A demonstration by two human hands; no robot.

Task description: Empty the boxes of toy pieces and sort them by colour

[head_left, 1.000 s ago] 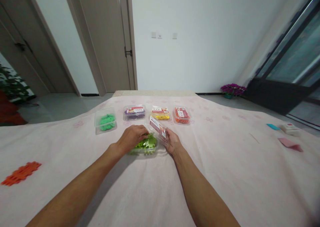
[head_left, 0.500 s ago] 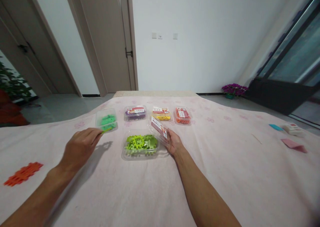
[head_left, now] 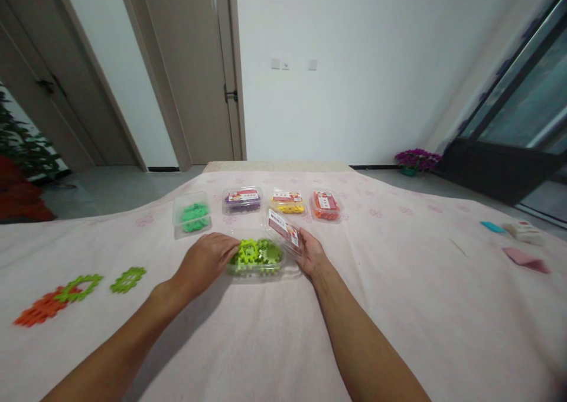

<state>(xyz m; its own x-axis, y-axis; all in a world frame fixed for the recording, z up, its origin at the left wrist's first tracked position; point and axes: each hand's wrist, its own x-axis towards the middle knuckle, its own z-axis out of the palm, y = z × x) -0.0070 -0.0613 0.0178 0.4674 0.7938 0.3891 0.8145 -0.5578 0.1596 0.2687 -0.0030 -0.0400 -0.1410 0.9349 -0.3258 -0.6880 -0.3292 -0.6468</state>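
Note:
My right hand (head_left: 313,252) grips the raised clear lid (head_left: 283,229), which carries a printed label and tilts above the right end of a clear plastic box (head_left: 257,273). Inside the box lie many light green notched plastic pieces (head_left: 261,253). Reaching in over the box's left end, my left hand (head_left: 210,259) has its fingers drawn together against the pieces; its fingertips are partly hidden. On the cloth to the left rest two loose light green pieces, one oval ring (head_left: 127,280) by itself and another ring (head_left: 82,287) overlapping some orange pieces (head_left: 44,309).
Behind stand an open box of darker green pieces (head_left: 195,216) and closed boxes with purple (head_left: 243,200), yellow (head_left: 287,202) and red-orange contents (head_left: 325,205). A pink cloth (head_left: 526,259), a blue item (head_left: 492,227) and a white packet (head_left: 522,232) lie far right.
My left hand has moved right to the box, without the light green piece it held. Two light green pieces now show on the cloth at left. My right hand still holds the lid.

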